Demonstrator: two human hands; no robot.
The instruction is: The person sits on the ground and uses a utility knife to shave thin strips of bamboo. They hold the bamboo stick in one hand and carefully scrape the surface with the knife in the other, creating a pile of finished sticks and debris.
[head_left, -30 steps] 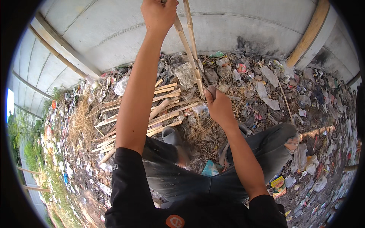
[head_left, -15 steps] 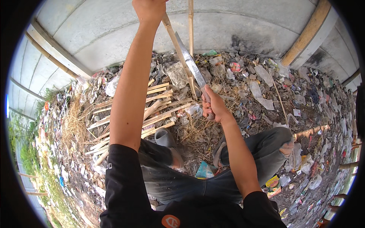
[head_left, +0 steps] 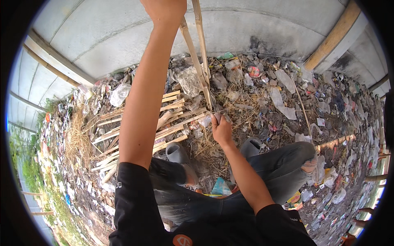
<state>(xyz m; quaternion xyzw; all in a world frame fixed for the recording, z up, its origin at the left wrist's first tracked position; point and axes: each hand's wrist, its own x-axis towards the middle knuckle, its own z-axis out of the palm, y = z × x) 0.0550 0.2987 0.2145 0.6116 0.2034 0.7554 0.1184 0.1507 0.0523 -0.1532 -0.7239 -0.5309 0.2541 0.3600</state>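
My left hand (head_left: pixel 166 10) is raised at the top edge, its fingers partly out of view, closed around the upper end of a bamboo strip (head_left: pixel 192 51). That strip slants down toward the ground in front of me. A second bamboo strip (head_left: pixel 200 35) rises beside it, and the two come together lower down; whether they are joined there I cannot tell. My right hand (head_left: pixel 222 130) grips the handle of a machete (head_left: pixel 214 117) low by the strips' bottom end. Its blade is turned nearly edge-on and mostly hidden against the bamboo.
A pile of split bamboo sticks (head_left: pixel 170 131) lies left of centre, partly behind my left forearm. Litter and dry straw (head_left: pixel 80 137) cover the ground. My grey shoes (head_left: pixel 177 152) stand close by. A concrete panel wall (head_left: pixel 254 30) with bamboo posts (head_left: pixel 330 35) rises ahead.
My right hand has drawn the machete down and slightly left, turning its blade from broadside to nearly edge-on. The second strip's upper part now leans left. My left hand has shifted slightly right.
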